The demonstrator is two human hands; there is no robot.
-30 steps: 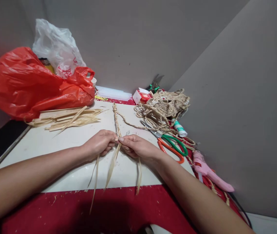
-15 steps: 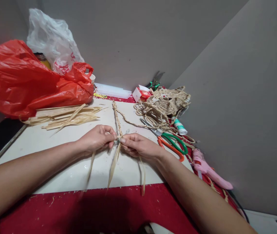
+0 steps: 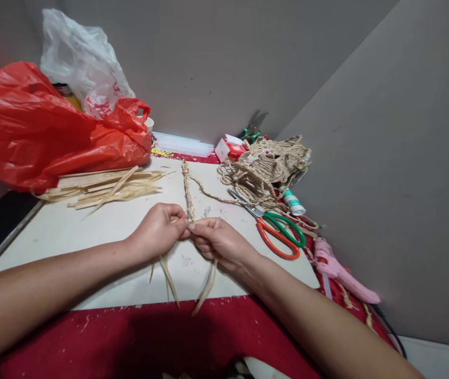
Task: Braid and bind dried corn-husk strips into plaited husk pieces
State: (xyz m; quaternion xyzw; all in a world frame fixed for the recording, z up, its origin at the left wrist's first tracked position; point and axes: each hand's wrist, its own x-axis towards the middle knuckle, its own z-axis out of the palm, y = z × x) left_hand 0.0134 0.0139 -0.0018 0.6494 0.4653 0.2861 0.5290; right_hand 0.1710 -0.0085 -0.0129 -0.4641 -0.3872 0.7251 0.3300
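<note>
A pale braid [image 3: 188, 195] of dried, straw-like strips runs down the white board [image 3: 129, 287] towards me. At its near end my left hand [image 3: 163, 226] and my right hand [image 3: 214, 237] meet, thumbs and fingers pinched on the strips. Loose strip ends [image 3: 171, 281] hang below my left hand, and another strip end [image 3: 206, 289] hangs below my right. The exact crossing of the strips is hidden by my fingertips. From the braid's far part, a thin twisted cord [image 3: 212, 198] leads right to a heap of cord [image 3: 271, 163].
Scissors [image 3: 275, 231] with green and orange handles lie right of my right hand, near a pink glue gun [image 3: 342, 273]. Flat dried strips [image 3: 106, 187] are at the left, before a red plastic bag [image 3: 50, 131]. Glue sticks [image 3: 182, 145] and pruning shears [image 3: 253, 126] sit at the back.
My hands have shifted slightly left and closed together at the braid's end. The middle strip no longer hangs between them; the loose ends now hang in two groups, under each hand.
</note>
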